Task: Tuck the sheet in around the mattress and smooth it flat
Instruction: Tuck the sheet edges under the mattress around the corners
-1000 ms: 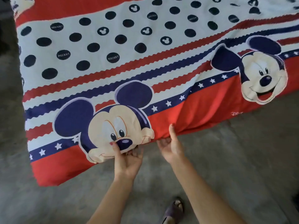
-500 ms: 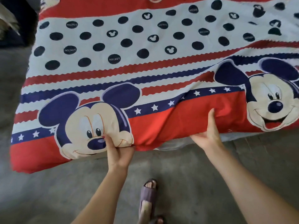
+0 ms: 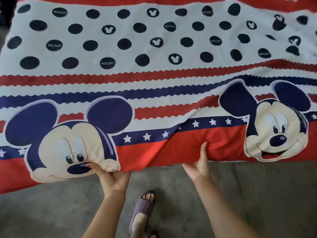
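Observation:
A red, white and navy cartoon-mouse sheet point(image 3: 154, 93) covers the mattress, whose body is hidden under it. My left hand point(image 3: 111, 177) grips the sheet's near edge below the left mouse face, thumb on top over the nose, fingers underneath. About a forearm's length to the right, my right hand point(image 3: 199, 166) holds the red border from below, thumb pressed up against the cloth. A diagonal fold runs up and right from between my hands toward the right mouse face. The near edge is lifted off the floor.
Bare grey concrete floor point(image 3: 257, 194) lies along the near side of the mattress. My foot in a purple slipper point(image 3: 142, 210) stands between my forearms. A dark object point(image 3: 6, 16) sits at the far left corner.
The view has moved closer and lower over the sheet. My right hand stays on the red border, my left on the left mouse face; the near edge is raised a little more.

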